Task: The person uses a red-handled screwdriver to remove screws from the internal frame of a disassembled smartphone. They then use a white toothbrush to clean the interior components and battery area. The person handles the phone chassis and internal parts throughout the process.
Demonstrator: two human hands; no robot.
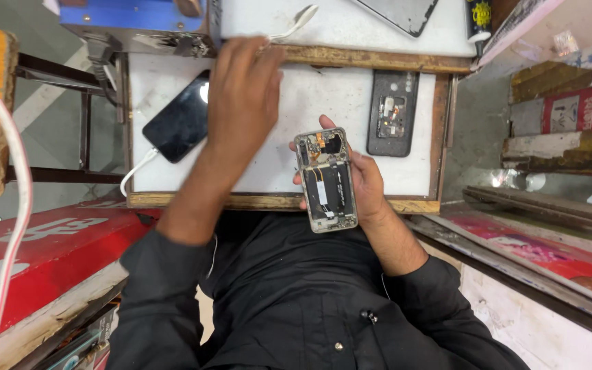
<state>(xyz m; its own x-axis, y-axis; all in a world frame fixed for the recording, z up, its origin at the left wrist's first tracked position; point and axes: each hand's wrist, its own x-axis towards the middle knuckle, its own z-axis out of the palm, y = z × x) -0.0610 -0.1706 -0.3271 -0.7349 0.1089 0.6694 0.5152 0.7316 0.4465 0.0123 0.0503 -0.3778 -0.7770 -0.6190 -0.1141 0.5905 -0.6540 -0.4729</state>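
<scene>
Black sleeves [296, 308] fill the near edge at 6 o'clock; both forearms run up to a white-topped work tray [289, 96] w/ worn wooden frame.

Right hand [361, 181], just right of frame centre: fingers curled round an opened phone chassis [325, 179], back cover off, internals facing up. Thumb presses on the left long edge, fingers wrap behind and along the right edge. Held tilted above the tray's near rim, not resting on it.

Left hand [244, 96], at 11 o'clock from the chassis: palm down, fingers stretched toward the tray's far rail, next to a white spoon-shaped tool [296, 24]. Motion blur; cannot tell whether fingers pinch anything or are just spread.

Handling, by judgement:
- Chassis light, stiff metal frame, approx. slab-shaped.
- Exposed flex cables, orange connector area near top end and camera module look fragile; avoid touching.
- Best hold: long side rails only, as now. Smooth frame edges likely slippery.

Surroundings:
- Black phone [181, 123] w/ white cable [135, 171] plugged in, screen up, at 9 o'clock of the left hand, on tray.
- Dark rear housing [392, 113], inside face up, at 1 o'clock of the chassis, lying flat on tray.
- Dark panel [405, 14] on upper shelf at 12 o'clock.
- Red board [42, 253] at 8 o'clock, below tray level.
</scene>
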